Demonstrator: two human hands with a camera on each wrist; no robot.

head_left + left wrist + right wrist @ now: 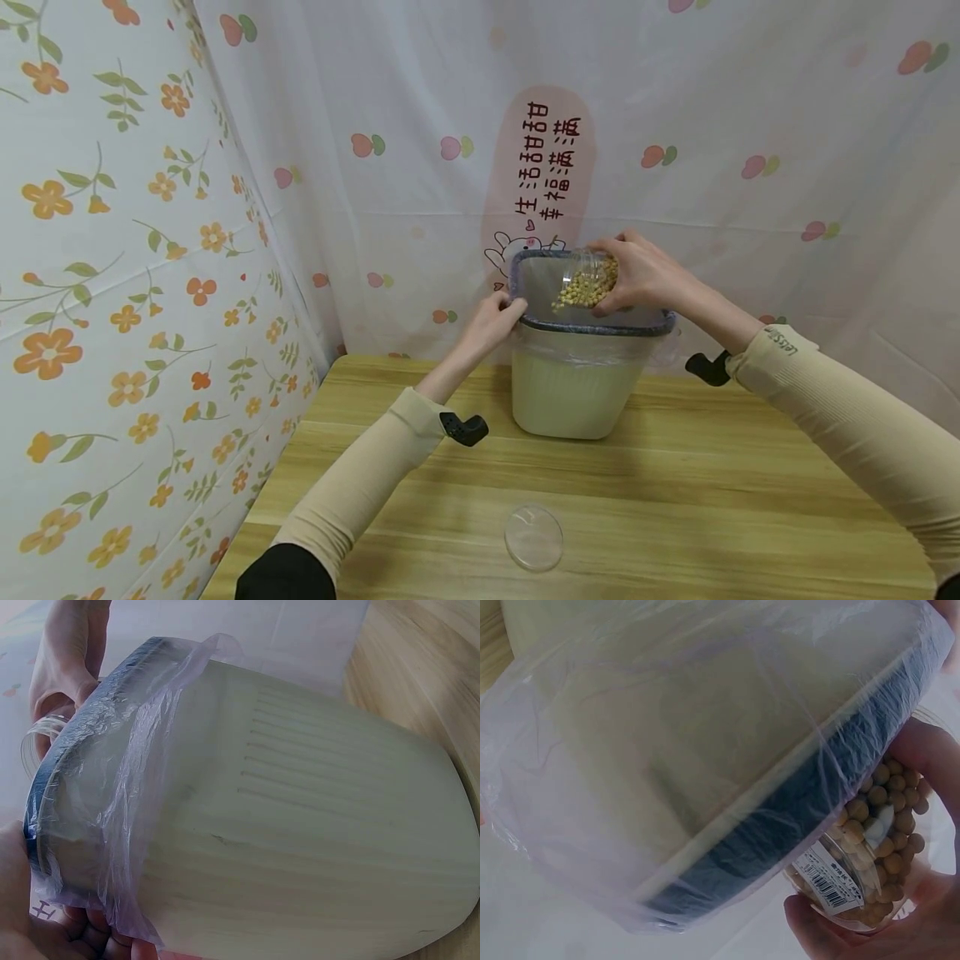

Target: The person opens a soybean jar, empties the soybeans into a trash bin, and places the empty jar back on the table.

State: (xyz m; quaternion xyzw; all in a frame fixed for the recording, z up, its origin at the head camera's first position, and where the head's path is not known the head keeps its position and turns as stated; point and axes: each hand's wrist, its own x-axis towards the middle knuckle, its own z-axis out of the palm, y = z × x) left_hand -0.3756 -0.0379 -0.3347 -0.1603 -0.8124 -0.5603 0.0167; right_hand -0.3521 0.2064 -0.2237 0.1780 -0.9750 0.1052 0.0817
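Note:
My left hand (491,323) grips the left rim of a pale trash bin (573,392), thumb over the dark edge and fingers below it. A thin clear bag (139,776) lines the bin and folds over its rim. Above the opening, my right hand (651,271) holds a clear jar tipped on its side, mouth to the left. Round yellowish beans (588,289) fill its lower side and spill at the mouth. In the right wrist view a barcode label (829,879) shows on the jar, thumb and fingers curled round it.
A round clear lid (533,538) lies flat on the wooden table (712,483), nearer than the bin. Right behind the bin hangs a white printed curtain (420,92). Another curtain with orange flowers (135,275) runs along the left side of the table.

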